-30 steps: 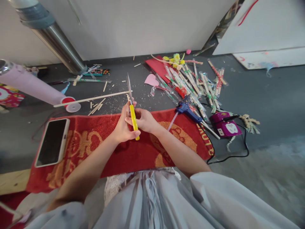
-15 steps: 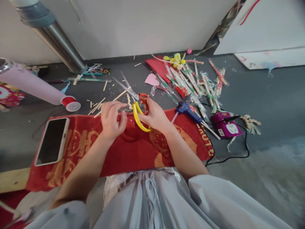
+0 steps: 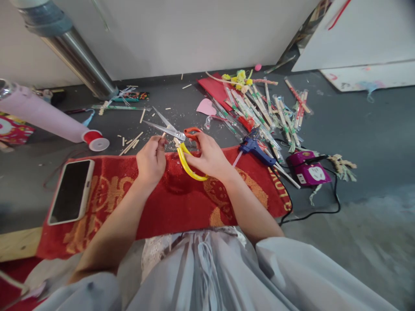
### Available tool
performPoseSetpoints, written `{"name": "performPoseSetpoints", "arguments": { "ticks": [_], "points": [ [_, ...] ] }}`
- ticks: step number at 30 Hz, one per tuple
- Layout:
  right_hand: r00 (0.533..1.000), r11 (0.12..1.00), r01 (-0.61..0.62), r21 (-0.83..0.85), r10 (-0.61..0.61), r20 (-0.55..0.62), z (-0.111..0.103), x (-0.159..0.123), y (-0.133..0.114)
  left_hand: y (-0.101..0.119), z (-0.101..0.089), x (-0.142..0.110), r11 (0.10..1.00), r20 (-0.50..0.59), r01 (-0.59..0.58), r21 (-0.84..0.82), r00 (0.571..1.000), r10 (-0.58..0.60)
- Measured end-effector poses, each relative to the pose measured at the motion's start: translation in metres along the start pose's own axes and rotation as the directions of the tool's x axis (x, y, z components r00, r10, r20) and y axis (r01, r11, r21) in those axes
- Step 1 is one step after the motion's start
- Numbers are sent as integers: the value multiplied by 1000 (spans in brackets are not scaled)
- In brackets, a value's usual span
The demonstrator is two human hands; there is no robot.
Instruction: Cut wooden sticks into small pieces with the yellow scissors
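My right hand (image 3: 209,156) grips a pair of scissors (image 3: 189,168) by its handles, one yellow and one orange-red. The blades are spread apart and point away to the left. Close beside them, my left hand (image 3: 151,159) is closed in a pinch on a thin wooden stick (image 3: 164,134). Only the pale tip of this stick shows above the fingertips, near the lower blade; the rest is hidden by the hand. Below both hands lies a red towel (image 3: 155,220) with orange lettering. Short cut stick pieces (image 3: 131,144) and fine shavings are scattered just beyond its edge.
At left are a phone (image 3: 70,192), a pink tumbler (image 3: 42,110) and a red-and-white spool (image 3: 97,141). A blue glue gun (image 3: 257,151), wrapped chopsticks (image 3: 249,108), a pink paper heart (image 3: 206,107) and a purple power socket block (image 3: 308,168) with a black cable lie right.
The scissors went from upright and closed between both hands to spread open in my right hand. My left hand let go of them, moved left and picked up the wooden stick.
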State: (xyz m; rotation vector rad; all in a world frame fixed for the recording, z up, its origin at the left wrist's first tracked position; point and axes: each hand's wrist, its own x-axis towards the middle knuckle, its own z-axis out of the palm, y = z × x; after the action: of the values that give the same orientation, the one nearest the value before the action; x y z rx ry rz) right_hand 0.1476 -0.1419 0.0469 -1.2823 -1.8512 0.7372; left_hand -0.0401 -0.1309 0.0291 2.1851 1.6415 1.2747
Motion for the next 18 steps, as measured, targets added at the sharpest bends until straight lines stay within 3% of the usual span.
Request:
{"name": "performPoseSetpoints", "arguments": {
  "ticks": [8, 14, 18],
  "points": [
    [999, 997, -36, 73, 33, 41, 2, -1, -3, 16, -1, 1, 990, 25, 71, -123, 997, -69],
    [995, 997, -68, 33, 65, 79, -5, -3, -6, 14, -5, 4, 985, 89, 114, -130, 991, -103],
    [995, 998, -63, 27, 60, 81, -9, -2, -3, 8, -11, 8, 994, 166, 69, -90, 985, -53]
  ]
}}
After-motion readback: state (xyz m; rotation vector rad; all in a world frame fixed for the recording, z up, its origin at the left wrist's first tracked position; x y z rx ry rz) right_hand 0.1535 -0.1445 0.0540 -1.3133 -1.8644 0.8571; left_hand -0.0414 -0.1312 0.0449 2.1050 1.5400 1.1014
